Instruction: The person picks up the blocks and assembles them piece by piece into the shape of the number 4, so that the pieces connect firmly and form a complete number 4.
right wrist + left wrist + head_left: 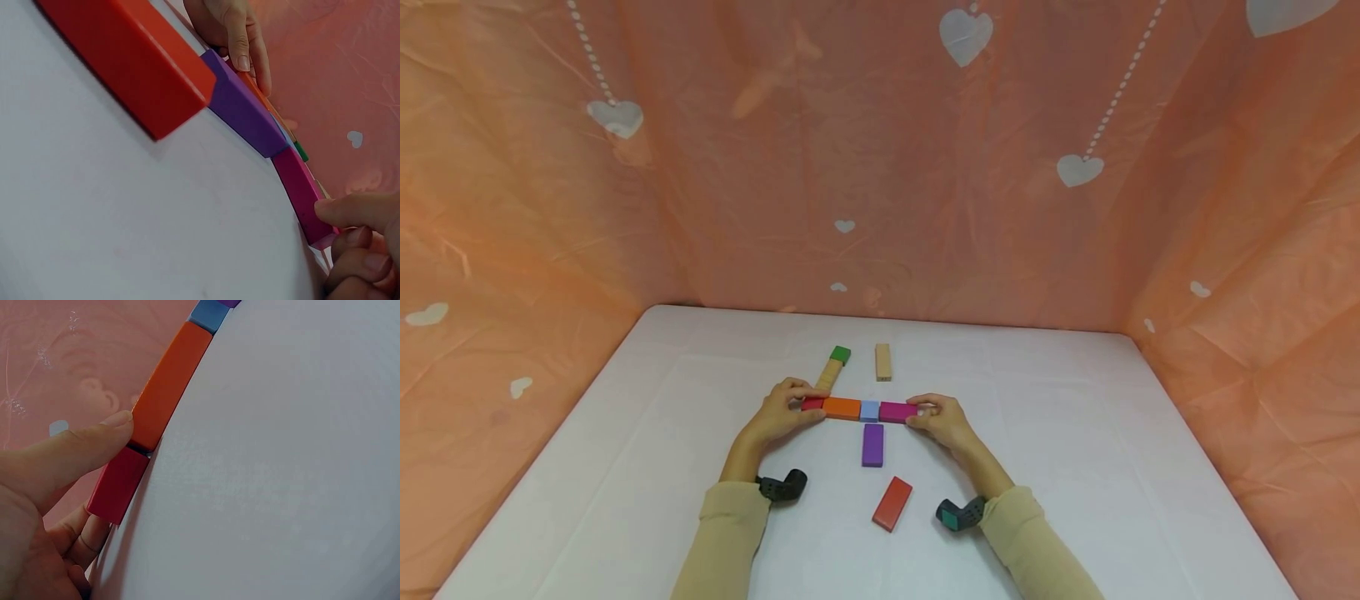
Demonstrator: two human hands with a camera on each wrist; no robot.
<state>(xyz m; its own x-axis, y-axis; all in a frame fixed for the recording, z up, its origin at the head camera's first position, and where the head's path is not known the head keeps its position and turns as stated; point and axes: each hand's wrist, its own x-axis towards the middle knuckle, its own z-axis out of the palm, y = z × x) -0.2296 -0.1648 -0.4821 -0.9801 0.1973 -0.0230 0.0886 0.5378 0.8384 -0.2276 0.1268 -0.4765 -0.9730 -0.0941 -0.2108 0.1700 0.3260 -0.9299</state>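
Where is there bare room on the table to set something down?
The white table is bare left of the left hand and right of the right hand. It is crowded between the hands: a small red block, orange block, blue block and magenta block in a row, purple block close in front.

My head view looks forward and down from above and behind both grips. My left wrist camera [786, 486] faces forward, tilted, close behind the left hand [781, 414]; my right wrist camera [961, 514], close behind the right hand [943, 422], looks across to the left grip. Both wrist views share the orange block [842, 408] between the grips.
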